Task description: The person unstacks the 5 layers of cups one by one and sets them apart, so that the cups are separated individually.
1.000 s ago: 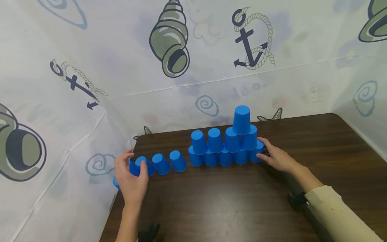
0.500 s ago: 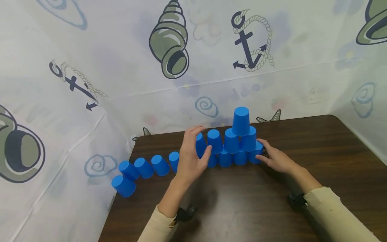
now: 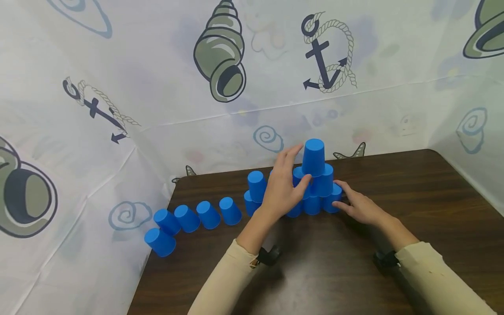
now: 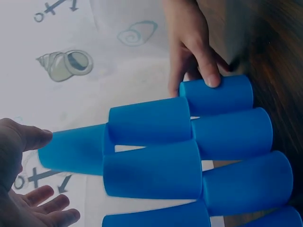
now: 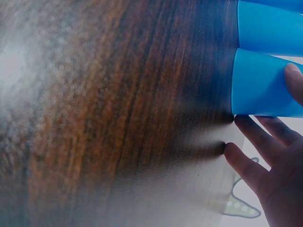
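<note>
Blue plastic cups stand upside down in a stepped stack, with a bottom row, a second row and one top cup (image 3: 313, 158). My left hand (image 3: 281, 191) is raised in front of the stack, hiding some cups, its thumb and fingers spread beside the top cup. In the left wrist view, the left thumb (image 4: 35, 138) lies close to that cup's closed end, and the other fingers are held apart. My right hand (image 3: 360, 206) holds the bottom row's right-end cup (image 5: 260, 84), thumb on the near side and fingers around the outer side.
Several separate blue cups (image 3: 208, 215) stand left of the stack, ending in a front cup (image 3: 160, 242) at the table's left edge. The dark wooden table (image 3: 334, 271) meets a white sheet (image 3: 177, 92) with printed shells and anchors behind and at the left.
My left hand has moved right from the separate cups at the left, across the stack, to beside the top cup. My right hand has stayed at the end cup.
</note>
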{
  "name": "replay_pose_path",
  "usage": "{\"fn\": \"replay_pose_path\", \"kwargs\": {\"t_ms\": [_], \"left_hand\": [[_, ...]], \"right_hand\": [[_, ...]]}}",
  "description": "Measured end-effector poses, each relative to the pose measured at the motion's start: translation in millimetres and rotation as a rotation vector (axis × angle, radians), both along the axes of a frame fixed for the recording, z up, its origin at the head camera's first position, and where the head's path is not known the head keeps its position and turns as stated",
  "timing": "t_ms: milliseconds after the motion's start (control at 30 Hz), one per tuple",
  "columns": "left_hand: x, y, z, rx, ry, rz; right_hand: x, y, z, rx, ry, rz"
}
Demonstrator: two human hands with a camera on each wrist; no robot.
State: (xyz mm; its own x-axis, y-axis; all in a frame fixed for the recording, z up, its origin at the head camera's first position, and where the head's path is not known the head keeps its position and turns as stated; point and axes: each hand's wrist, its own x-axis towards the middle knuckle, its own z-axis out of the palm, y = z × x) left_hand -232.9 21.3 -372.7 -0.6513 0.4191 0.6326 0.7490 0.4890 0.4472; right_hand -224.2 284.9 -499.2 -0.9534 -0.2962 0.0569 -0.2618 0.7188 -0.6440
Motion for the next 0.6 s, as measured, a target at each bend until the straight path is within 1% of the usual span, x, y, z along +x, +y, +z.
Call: {"fn": "replay_pose_path", "kwargs": {"t_ms": [133,300,467,600], "left_hand": [[-8.1,12.3,-3.4,-0.004,-0.017,0.003],[-14.7,23.1,-9.3,0.004,-0.035,0.033],[-17.1,30.1,-9.2,0.011,-0.032,0.049],[-17.8,33.3,-10.3,0.011,-0.035,0.035]], "right_hand": [[0.3,0,-1.0,-0.010,0.000,0.005],[0.5,0,-1.4,-0.024,-0.010,0.010],[-1.0,2,-1.5,-0.022,-0.004,0.016],[-1.9,3,-1.6,-0.020,0.001,0.020]]}}
